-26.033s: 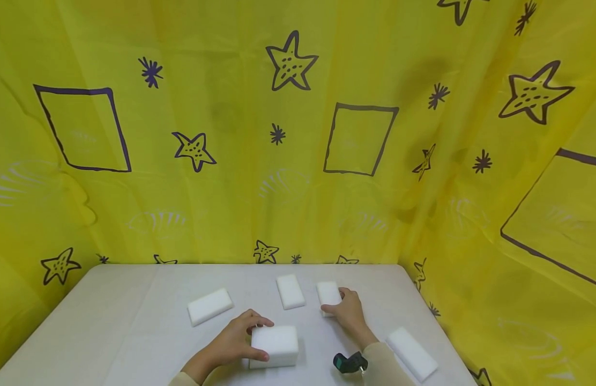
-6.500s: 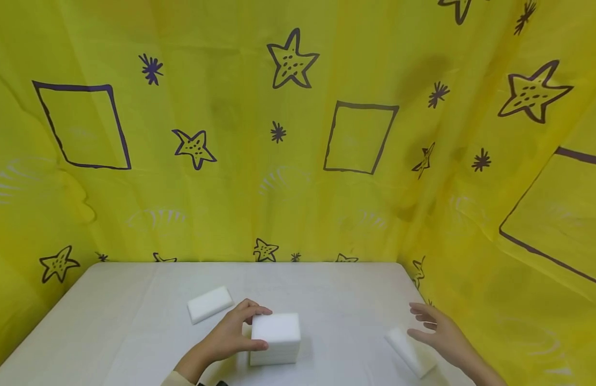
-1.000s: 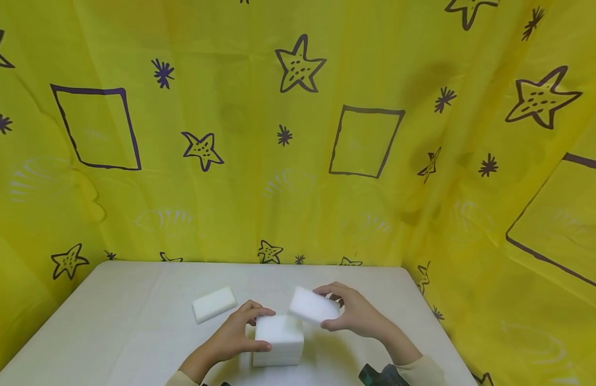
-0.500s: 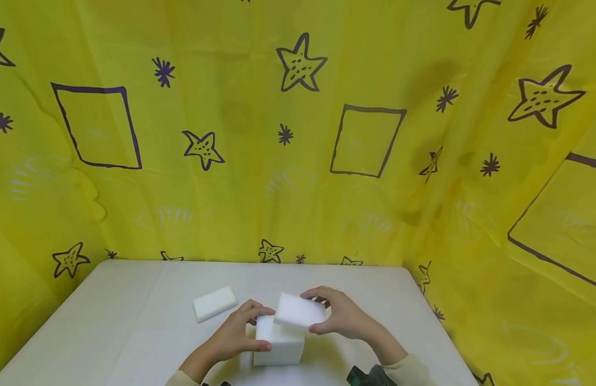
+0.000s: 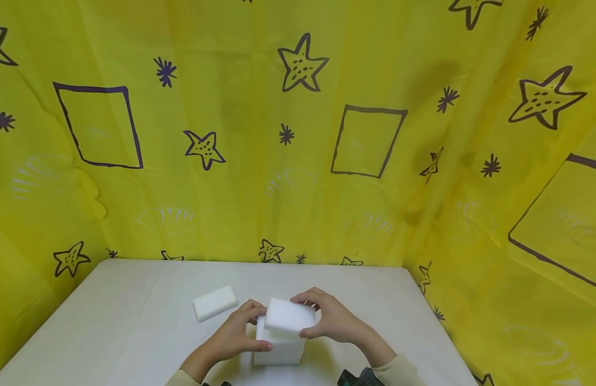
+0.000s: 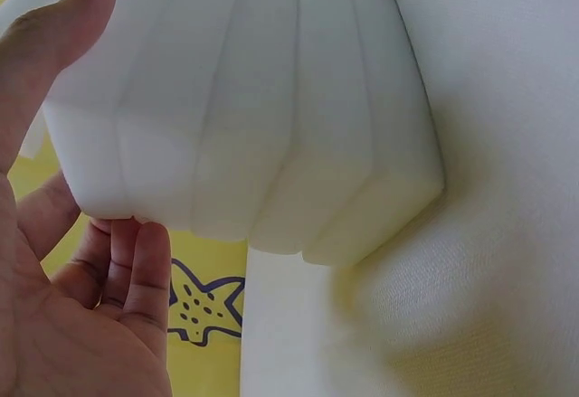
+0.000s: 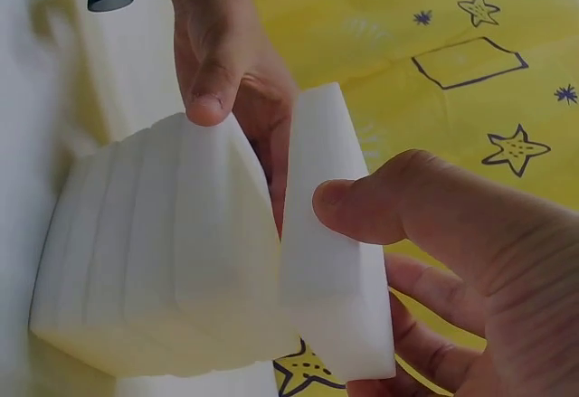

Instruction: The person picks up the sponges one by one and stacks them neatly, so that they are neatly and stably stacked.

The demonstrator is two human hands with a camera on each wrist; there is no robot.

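A stack of white sponges (image 5: 278, 355) stands on the table, several flat blocks high. My left hand (image 5: 230, 336) holds its upper left part, thumb at the near side and fingers at the far side. In the left wrist view the layers of the stack (image 6: 244, 108) show as separate slabs. My right hand (image 5: 335, 320) pinches another white sponge (image 5: 289, 315) by its right end, over the stack and slightly tilted. The right wrist view shows this sponge (image 7: 324, 234) close over the top layer, a wedge-shaped gap between them towards the far side.
One loose white sponge (image 5: 215, 303) lies at an angle on the white-covered table (image 5: 143, 316), behind and left of the stack. A yellow curtain (image 5: 240, 187) with dark starfish drawings hangs behind the table and along its sides.
Over the last second my right hand has brought its sponge left and down over the stack. The left hand stays put. Earlier, several sponges lay scattered on the table and the stack was lower.
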